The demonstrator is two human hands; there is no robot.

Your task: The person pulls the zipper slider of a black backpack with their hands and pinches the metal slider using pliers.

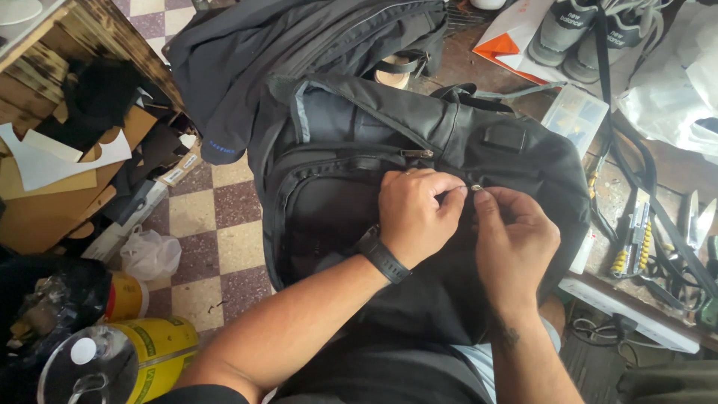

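Both forearms reach in from the bottom of the view and meet over a black backpack (419, 142) lying across the person's lap. The left hand (413, 215), a dark watch band (383, 254) on its wrist, is curled into a loose fist, its grip closed with thumb and forefinger pinching a small metal zipper pull (476, 188). The right hand (516, 236) comes up beside it, knuckles bent, its fingertips pinched at the same pull, so the two hands touch there.

The backpack is woven synthetic fabric, matte, with curved zipper lines and a second metal pull (416, 153) higher up. Another dark bag (299, 45) lies behind it.

Below left is a checkered tile floor (217, 224) in cream and maroon, with a yellow can (153, 352), a crumpled white plastic bag (149, 253) and cardboard scraps (45, 194). On the right, a worn table (621, 194) carries grey sneakers (576, 30), a clear plastic box (574, 114) and hand tools (636, 232).
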